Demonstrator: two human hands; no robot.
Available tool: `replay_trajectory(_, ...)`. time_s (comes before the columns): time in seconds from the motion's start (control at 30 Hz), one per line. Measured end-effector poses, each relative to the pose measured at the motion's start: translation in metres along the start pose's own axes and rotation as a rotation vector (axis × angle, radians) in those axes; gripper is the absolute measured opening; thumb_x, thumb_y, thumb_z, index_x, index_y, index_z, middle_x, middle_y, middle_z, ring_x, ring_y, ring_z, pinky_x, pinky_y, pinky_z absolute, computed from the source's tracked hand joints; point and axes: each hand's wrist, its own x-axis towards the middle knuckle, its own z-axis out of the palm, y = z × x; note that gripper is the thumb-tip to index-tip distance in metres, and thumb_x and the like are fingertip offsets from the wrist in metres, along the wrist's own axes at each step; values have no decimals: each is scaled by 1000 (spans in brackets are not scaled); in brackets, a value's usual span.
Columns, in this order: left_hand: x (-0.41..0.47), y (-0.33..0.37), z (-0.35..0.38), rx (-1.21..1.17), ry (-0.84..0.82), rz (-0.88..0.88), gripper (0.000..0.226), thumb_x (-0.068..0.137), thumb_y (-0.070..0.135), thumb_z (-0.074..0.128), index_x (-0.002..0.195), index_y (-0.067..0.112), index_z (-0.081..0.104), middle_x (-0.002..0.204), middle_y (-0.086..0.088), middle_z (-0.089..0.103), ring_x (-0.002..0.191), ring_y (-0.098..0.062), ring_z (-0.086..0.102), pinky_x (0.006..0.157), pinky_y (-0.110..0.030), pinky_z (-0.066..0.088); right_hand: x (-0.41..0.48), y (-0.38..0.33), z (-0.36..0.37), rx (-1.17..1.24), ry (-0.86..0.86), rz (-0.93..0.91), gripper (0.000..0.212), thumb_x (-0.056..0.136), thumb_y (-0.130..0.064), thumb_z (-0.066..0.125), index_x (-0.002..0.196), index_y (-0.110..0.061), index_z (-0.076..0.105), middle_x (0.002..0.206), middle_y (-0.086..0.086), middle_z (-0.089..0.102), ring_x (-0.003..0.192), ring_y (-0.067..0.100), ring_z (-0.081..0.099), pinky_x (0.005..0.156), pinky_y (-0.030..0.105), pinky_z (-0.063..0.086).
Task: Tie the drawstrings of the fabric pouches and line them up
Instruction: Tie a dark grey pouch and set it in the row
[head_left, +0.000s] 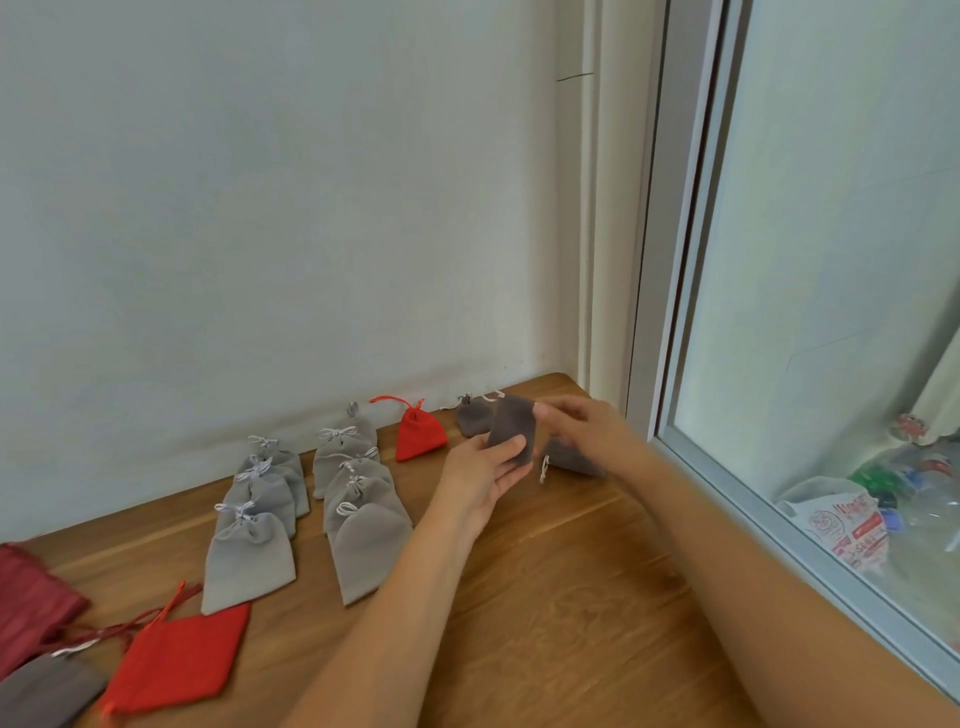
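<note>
My left hand (485, 475) holds a dark grey pouch (513, 427) upright above the wooden table (545, 597), thumb pressed on its front. My right hand (582, 423) is at the pouch's right edge with curled fingers; whether it pinches the pouch or a string is blurred. Another dark grey pouch (574, 460) lies under the right hand, and a tied one (471, 418) sits by the wall. Two rows of tied light grey pouches (249, 558) (363, 540) lie to the left. A tied red pouch (418, 431) stands near the wall.
At the front left lie a flat red pouch (179, 660), a dark red pouch (31, 597) and a grey-brown pouch (47, 691). The wall borders the table's far edge; a window frame (779, 493) runs along its right side.
</note>
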Motion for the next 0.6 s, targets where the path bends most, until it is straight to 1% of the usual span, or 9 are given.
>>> replay_trajectory(0.1,1,-8,1,140,8,2,18,88,-1,63,104,6,58,102,-12,69,87,-19,70,74,-27,57,0,13,6,-21,47,-89,23,95,-28,58,114,-23,70,102,-13,72,93,-3,63,85,17,46)
replay_trajectory(0.17,4,-11,0,222,41,-9,21,86,1,67,105,7,58,107,-14,68,90,-20,69,72,-27,57,0,21,5,-69,42,-42,20,94,-27,59,110,-23,72,93,-14,71,83,-6,62,77,14,43)
replay_trajectory(0.23,7,-14,0,297,82,25,24,85,8,69,107,11,60,110,-11,67,96,-20,67,78,-30,57,1,26,3,-104,10,0,18,94,-29,59,107,-24,72,90,-16,69,82,-6,61,74,13,41)
replay_trajectory(0.3,8,-15,2,400,113,141,14,87,21,69,100,22,64,103,-2,69,97,-15,64,83,-30,53,2,27,4,-124,-10,3,16,94,-30,60,104,-26,72,90,-13,69,85,-1,61,75,16,42)
replay_trajectory(0.33,6,-13,4,445,118,211,4,88,26,67,92,26,67,97,2,69,94,-12,62,80,-27,50,2,27,5,-131,-21,0,14,93,-30,60,100,-28,72,88,-12,69,84,1,62,75,17,43)
replay_trajectory(0.37,5,-11,5,476,124,272,6,90,29,65,85,28,69,90,3,68,88,-11,61,76,-26,46,1,27,6,-131,-30,-6,11,93,-30,61,96,-30,72,86,-12,70,82,2,62,74,17,43)
replay_trajectory(0.43,6,-10,6,482,156,313,16,92,30,62,78,30,71,84,4,66,81,-10,58,71,-26,43,1,26,7,-102,-37,-24,12,93,-28,62,87,-34,71,82,-11,70,78,2,62,73,16,43)
replay_trajectory(0.53,11,-10,5,360,194,243,19,96,31,55,87,30,72,94,5,69,91,-13,61,79,-29,48,-1,29,7,-56,-30,-37,17,94,-21,59,97,-33,72,85,-11,72,81,-2,63,73,7,44)
replay_trajectory(0.6,13,-10,3,246,200,204,24,98,30,51,91,25,72,94,3,72,94,-16,63,83,-32,49,-3,31,6,-28,5,-33,18,95,-21,58,91,-31,72,85,-7,73,82,-1,64,73,4,42)
